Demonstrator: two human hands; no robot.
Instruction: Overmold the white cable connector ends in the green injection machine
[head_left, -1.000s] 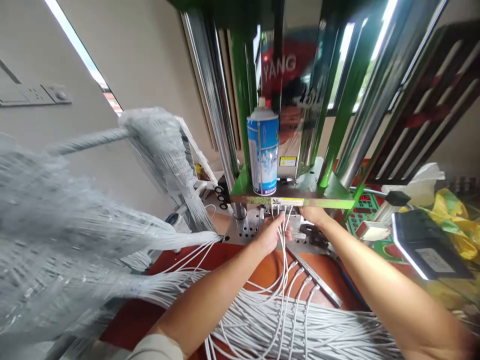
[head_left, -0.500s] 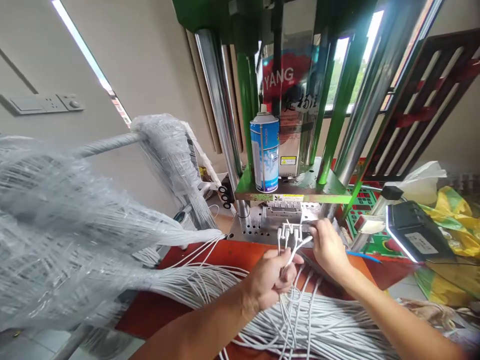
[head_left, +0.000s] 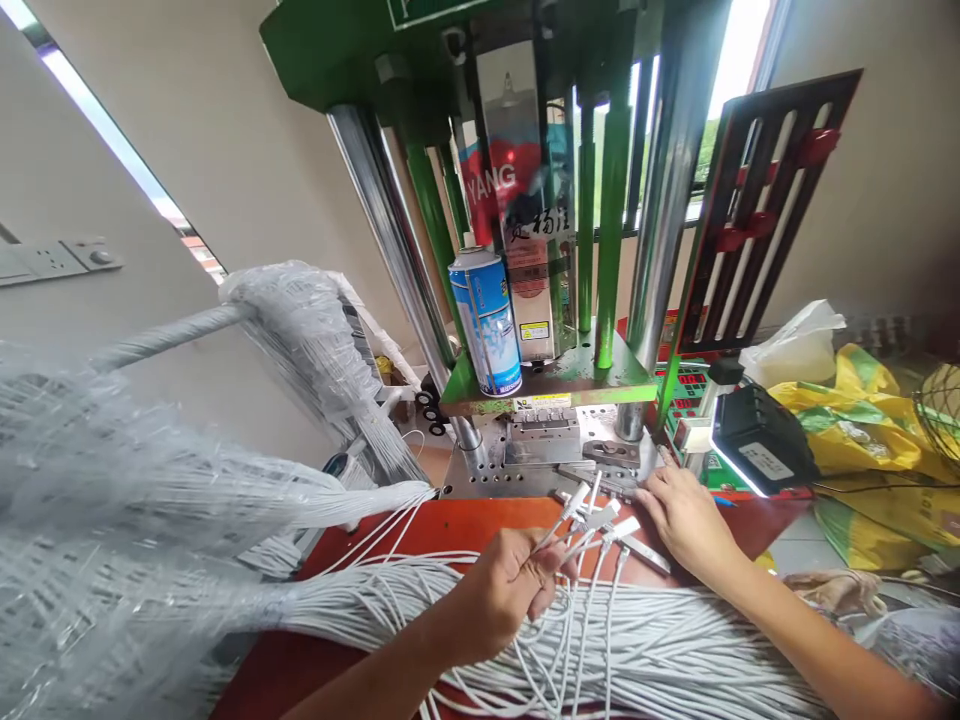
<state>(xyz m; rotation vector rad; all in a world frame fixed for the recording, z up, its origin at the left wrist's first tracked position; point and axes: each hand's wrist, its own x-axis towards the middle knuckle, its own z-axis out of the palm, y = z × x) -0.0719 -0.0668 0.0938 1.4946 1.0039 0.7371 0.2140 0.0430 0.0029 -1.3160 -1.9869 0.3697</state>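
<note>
My left hand (head_left: 517, 578) is closed around several thin white cables, with their white connector ends (head_left: 600, 515) fanned out beyond the fingertips. To the right, my right hand (head_left: 686, 515) has its fingers bent at the end of a flat metal bar (head_left: 604, 482) at the front of the machine bed. Its fingertips are partly hidden. A narrow metal strip (head_left: 646, 555) lies on the red tabletop just below the connectors. Under both wrists runs a thick bundle of white cables (head_left: 660, 635).
A green press with a steel mould block (head_left: 545, 440) stands ahead. A blue spray can (head_left: 487, 325) rests on its plate (head_left: 626, 385). Plastic-wrapped cable bundles (head_left: 150, 480) crowd the left. A black box-shaped lamp (head_left: 765, 440) and yellow bags (head_left: 862, 400) are at right.
My left hand has lowered slightly, and the connectors have swung from upright to a fanned slant. My right hand has moved away from them to the bar. The view has shifted right.
</note>
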